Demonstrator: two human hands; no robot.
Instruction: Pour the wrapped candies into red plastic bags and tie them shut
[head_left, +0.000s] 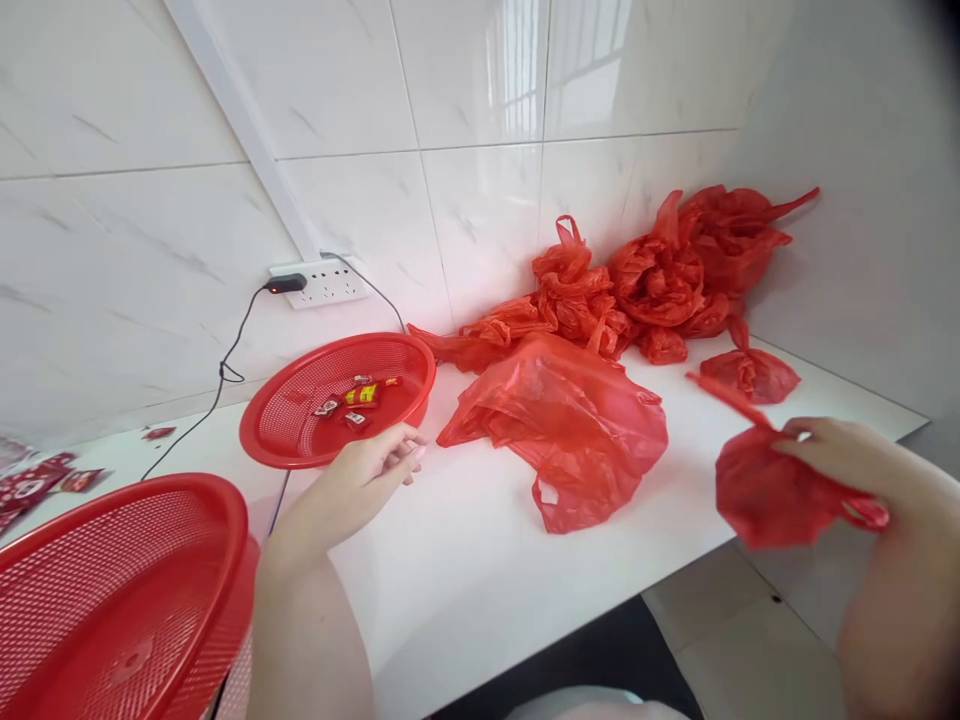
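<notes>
At the right, over the table's front edge, my right hand [832, 455] grips a red plastic bag [772, 500], which hangs bunched below the fingers. My left hand [382, 462] hovers beside the rim of a red mesh basket [337, 355], its fingers curled and apparently holding nothing. Inside that basket lie several small wrapped candies [360, 397]. Between my hands a large red plastic bag [570, 430] is spread loosely on the white table [450, 580]. A small tied red bag [754, 375] sits just beyond my right hand.
A pile of crumpled red bags [660, 275] leans along the tiled wall. A second red mesh basket [127, 590] stands at the near left. Behind it are red packets [45, 490]. A power strip [322, 283] with a black cable is fixed to the wall.
</notes>
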